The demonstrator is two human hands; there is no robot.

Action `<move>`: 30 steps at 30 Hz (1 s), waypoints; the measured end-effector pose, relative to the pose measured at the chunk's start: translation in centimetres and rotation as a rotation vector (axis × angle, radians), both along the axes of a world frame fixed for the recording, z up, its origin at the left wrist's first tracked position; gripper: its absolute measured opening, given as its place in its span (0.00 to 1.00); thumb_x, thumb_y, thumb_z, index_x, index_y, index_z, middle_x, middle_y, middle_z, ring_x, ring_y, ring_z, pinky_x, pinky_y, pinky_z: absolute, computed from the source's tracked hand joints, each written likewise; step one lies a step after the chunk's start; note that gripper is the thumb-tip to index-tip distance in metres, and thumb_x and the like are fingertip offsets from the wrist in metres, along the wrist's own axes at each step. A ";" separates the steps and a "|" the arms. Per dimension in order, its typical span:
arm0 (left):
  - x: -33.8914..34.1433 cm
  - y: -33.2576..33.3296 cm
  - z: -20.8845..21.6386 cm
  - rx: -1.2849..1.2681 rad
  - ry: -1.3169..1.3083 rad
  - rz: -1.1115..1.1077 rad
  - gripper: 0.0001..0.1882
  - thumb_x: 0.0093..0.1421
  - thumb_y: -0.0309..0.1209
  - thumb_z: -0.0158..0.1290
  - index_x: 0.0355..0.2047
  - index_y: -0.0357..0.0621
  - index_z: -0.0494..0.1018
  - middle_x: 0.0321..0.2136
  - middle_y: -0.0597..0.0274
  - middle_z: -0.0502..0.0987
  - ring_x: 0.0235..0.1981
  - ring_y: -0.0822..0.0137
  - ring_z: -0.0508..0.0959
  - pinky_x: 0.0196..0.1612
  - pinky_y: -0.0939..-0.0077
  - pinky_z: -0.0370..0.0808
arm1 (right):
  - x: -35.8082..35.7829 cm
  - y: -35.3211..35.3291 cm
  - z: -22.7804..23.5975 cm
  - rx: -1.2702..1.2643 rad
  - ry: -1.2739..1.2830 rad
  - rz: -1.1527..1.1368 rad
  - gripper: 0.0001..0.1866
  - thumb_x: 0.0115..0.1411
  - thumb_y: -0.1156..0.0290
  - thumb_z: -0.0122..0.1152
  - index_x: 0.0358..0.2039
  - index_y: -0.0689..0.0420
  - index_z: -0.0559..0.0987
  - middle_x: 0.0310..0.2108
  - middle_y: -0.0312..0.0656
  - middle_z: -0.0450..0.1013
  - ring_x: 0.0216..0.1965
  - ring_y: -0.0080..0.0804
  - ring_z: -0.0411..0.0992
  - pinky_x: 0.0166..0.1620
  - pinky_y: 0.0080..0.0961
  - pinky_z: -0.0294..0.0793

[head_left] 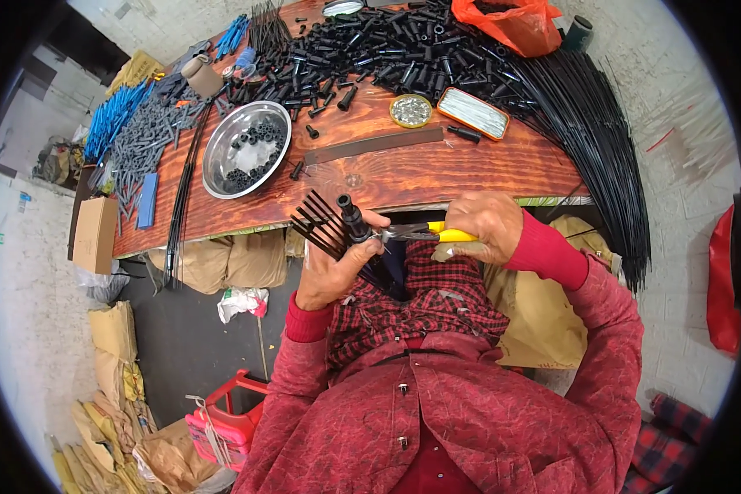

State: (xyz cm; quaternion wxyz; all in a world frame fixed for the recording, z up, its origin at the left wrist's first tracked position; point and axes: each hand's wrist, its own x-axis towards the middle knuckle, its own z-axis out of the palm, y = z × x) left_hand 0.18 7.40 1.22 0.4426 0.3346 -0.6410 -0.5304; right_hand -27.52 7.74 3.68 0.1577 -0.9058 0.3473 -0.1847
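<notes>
A: Where's the part? Clock centred on it, 12 = away from wearer.
B: Black tube [354, 221], tilted, over the lap, table [370, 183] at 12.
A: Hands?
B: Left hand [329, 276] at 7, fingers wrapped round the black tube. Right hand [487, 226] at 3, clenched on yellow-handled pliers [424, 230], nose up against the tube's side. Can't tell if the nose bites anything.
A: Around it?
B: Thin black strips [319, 224] fanned at 9. Steel bowl [221, 152] holding small black pieces at 10. Piled black fittings [395, 49] at 12. Long black rods [601, 140] at 2.
</notes>
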 end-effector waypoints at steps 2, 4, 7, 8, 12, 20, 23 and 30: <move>0.2 0.0 0.0 0.020 -0.028 -0.045 0.15 0.60 0.30 0.58 0.43 0.33 0.74 0.29 0.61 0.77 0.30 0.72 0.77 0.37 0.79 0.73 | 0.2 -0.1 0.1 0.001 0.005 -0.002 0.15 0.54 0.57 0.65 0.35 0.54 0.80 0.29 0.41 0.72 0.34 0.43 0.73 0.34 0.38 0.71; 0.4 0.0 -0.3 0.052 -0.005 -0.063 0.16 0.61 0.32 0.57 0.44 0.33 0.73 0.27 0.62 0.75 0.30 0.73 0.75 0.37 0.79 0.72 | 0.6 0.0 0.1 -0.005 0.011 -0.011 0.15 0.54 0.58 0.64 0.35 0.54 0.80 0.29 0.41 0.73 0.34 0.43 0.73 0.34 0.39 0.71; 0.4 -0.1 -0.3 0.032 0.001 -0.090 0.16 0.61 0.31 0.56 0.45 0.32 0.73 0.27 0.62 0.75 0.30 0.73 0.74 0.36 0.79 0.71 | 0.5 0.1 0.3 0.054 -0.006 -0.015 0.14 0.55 0.57 0.64 0.35 0.54 0.80 0.30 0.43 0.74 0.34 0.44 0.74 0.34 0.40 0.72; 0.4 -0.1 -0.4 0.022 0.004 -0.109 0.16 0.61 0.31 0.56 0.45 0.31 0.73 0.28 0.61 0.75 0.30 0.72 0.74 0.36 0.79 0.71 | 0.4 0.1 0.4 0.117 -0.034 -0.007 0.15 0.55 0.57 0.63 0.36 0.54 0.80 0.30 0.43 0.74 0.34 0.45 0.74 0.34 0.40 0.72; 0.5 -0.3 -1.0 0.030 0.068 -0.144 0.16 0.61 0.31 0.56 0.44 0.30 0.72 0.32 0.58 0.74 0.30 0.71 0.74 0.35 0.77 0.72 | -0.1 -0.4 0.3 0.244 -0.051 0.025 0.14 0.56 0.57 0.63 0.35 0.54 0.80 0.27 0.45 0.75 0.31 0.47 0.75 0.33 0.42 0.71; 0.3 -0.4 -0.9 0.059 0.034 -0.126 0.16 0.60 0.31 0.57 0.44 0.30 0.72 0.30 0.58 0.74 0.30 0.71 0.75 0.35 0.78 0.72 | -0.2 -0.7 0.5 0.549 -0.050 0.011 0.14 0.56 0.57 0.65 0.33 0.54 0.79 0.24 0.43 0.75 0.26 0.48 0.74 0.29 0.37 0.70; 0.3 -0.4 -0.9 0.021 -0.017 -0.096 0.16 0.60 0.31 0.57 0.43 0.31 0.73 0.26 0.61 0.75 0.29 0.72 0.75 0.35 0.79 0.72 | 0.1 -0.3 0.5 0.378 -0.036 -0.007 0.15 0.56 0.55 0.65 0.33 0.55 0.79 0.25 0.43 0.75 0.27 0.47 0.74 0.29 0.37 0.69; 0.0 -0.3 -0.7 -0.018 -0.053 -0.035 0.14 0.60 0.29 0.56 0.43 0.32 0.74 0.26 0.62 0.76 0.29 0.74 0.76 0.36 0.80 0.72 | 0.8 0.4 1.2 0.321 -0.072 -0.029 0.15 0.57 0.58 0.63 0.34 0.57 0.79 0.27 0.48 0.74 0.30 0.49 0.74 0.33 0.42 0.71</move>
